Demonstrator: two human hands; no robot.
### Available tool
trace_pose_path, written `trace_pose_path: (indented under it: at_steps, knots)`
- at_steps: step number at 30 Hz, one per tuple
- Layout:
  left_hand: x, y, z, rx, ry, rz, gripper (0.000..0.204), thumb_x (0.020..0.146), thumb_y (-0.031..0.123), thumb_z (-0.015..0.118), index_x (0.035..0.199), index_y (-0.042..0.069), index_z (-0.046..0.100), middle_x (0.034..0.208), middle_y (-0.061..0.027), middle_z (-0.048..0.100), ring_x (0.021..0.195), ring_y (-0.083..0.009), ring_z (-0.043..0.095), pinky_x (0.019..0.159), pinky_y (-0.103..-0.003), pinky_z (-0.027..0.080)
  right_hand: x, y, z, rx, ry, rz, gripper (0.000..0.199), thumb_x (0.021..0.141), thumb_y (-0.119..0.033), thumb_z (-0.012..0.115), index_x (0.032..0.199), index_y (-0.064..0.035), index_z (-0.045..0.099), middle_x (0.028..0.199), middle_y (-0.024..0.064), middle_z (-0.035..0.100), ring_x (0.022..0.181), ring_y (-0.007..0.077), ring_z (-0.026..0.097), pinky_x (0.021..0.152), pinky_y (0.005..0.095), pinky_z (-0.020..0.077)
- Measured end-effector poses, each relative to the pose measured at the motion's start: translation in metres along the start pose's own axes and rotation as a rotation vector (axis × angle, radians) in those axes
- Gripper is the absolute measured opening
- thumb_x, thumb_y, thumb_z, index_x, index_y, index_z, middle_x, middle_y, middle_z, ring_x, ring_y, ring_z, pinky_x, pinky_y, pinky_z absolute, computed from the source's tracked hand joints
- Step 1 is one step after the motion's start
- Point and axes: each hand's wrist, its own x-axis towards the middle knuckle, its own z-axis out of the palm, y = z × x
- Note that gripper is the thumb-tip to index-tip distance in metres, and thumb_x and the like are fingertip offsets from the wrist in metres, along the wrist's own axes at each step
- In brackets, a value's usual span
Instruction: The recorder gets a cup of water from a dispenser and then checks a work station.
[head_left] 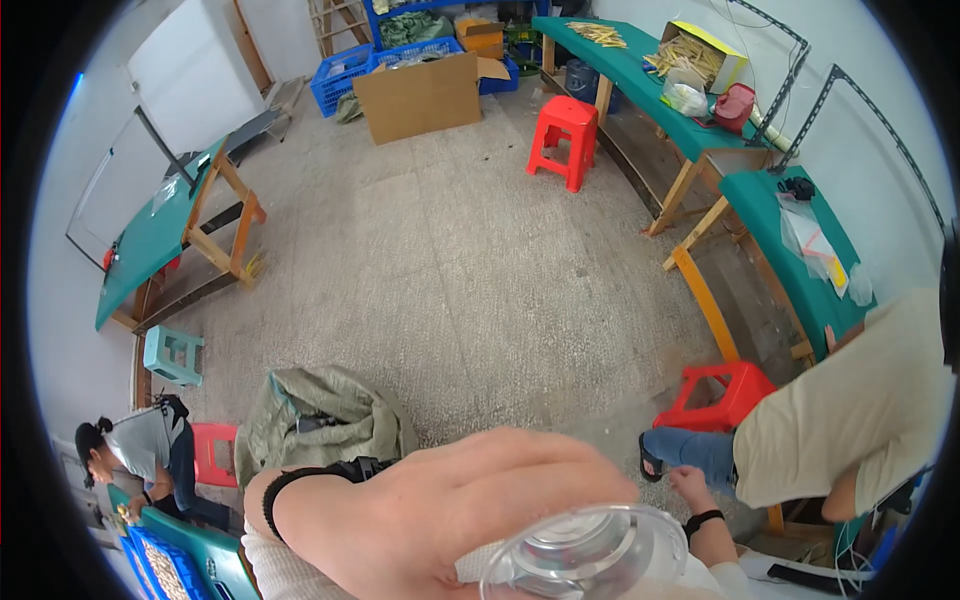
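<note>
Large and close at the lower middle, my left hand point(450, 510) reaches rightward with its back showing and its fingers bent. A clear round plastic cup point(585, 550) with ring-like ridges overlaps the fingers, and the hand appears closed on it; the fingertips are hidden. Black bands circle that wrist, below which a white sleeve shows. Lower right, a smaller hand point(690, 484) with a black wristband and pale sleeve appears to be my right hand. Its fingers are pinched together, and anything between them is too small to name.
A person in a beige shirt point(840, 410) is close on the right beside a red stool point(718, 395). Another person point(150, 455) bends at the lower left. A greenish sack point(330, 415) lies ahead; green tables point(645, 85) line the right, with a cardboard box point(420, 100) at the back.
</note>
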Motion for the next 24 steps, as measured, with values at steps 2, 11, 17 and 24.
trace_pose_path:
  at_steps: [2, 11, 17, 24]
  knots:
    - [0.029, -0.028, -0.025, -0.025, -0.05, -0.038, 0.056, 0.071, 0.029, 0.069, 0.112, -0.003, 0.047, 0.108, -0.0159, 0.051, 0.096, -0.0289, 0.052, 0.081, -0.036, 0.042, 0.048, -0.059, -0.012, 0.012, 0.027, -0.062, 0.016, 0.071, -0.012, 0.057, 0.079, 0.0016, 0.061, 0.064, 0.0046, 0.059, 0.054, 0.0113, 0.054, 0.051, 0.0253, 0.0432]
    - [0.15, -0.199, -0.128, -0.1, 0.019, 0.119, 0.042, 0.074, 0.022, 0.065, 0.105, -0.004, 0.053, 0.104, -0.0174, 0.052, 0.091, -0.0282, 0.054, 0.078, -0.033, 0.045, 0.214, -0.114, 0.004, 0.031, 0.108, -0.073, 0.017, 0.072, -0.014, 0.058, 0.079, 0.0017, 0.063, 0.067, 0.0089, 0.061, 0.059, 0.0105, 0.057, 0.055, 0.0258, 0.0456]
    - [0.247, -0.314, -0.202, 0.065, 0.006, 0.367, 0.034, 0.075, 0.017, 0.062, 0.101, -0.004, 0.055, 0.1, -0.019, 0.053, 0.089, -0.0287, 0.054, 0.08, -0.036, 0.046, 0.242, -0.154, -0.001, 0.17, 0.03, 0.319, 0.016, 0.073, -0.013, 0.057, 0.076, 0.0017, 0.062, 0.063, 0.0079, 0.06, 0.053, 0.0119, 0.056, 0.048, 0.0271, 0.0452]
    - [0.336, -0.426, -0.275, 0.131, 0.011, 0.344, 0.031, 0.075, 0.015, 0.061, 0.097, -0.005, 0.057, 0.098, -0.0203, 0.054, 0.09, -0.0291, 0.054, 0.082, -0.039, 0.045, 0.356, -0.228, -0.033, 0.28, -0.118, 0.424, 0.014, 0.074, -0.011, 0.054, 0.072, 0.0006, 0.06, 0.061, 0.0065, 0.057, 0.05, 0.0149, 0.053, 0.043, 0.0273, 0.0425]
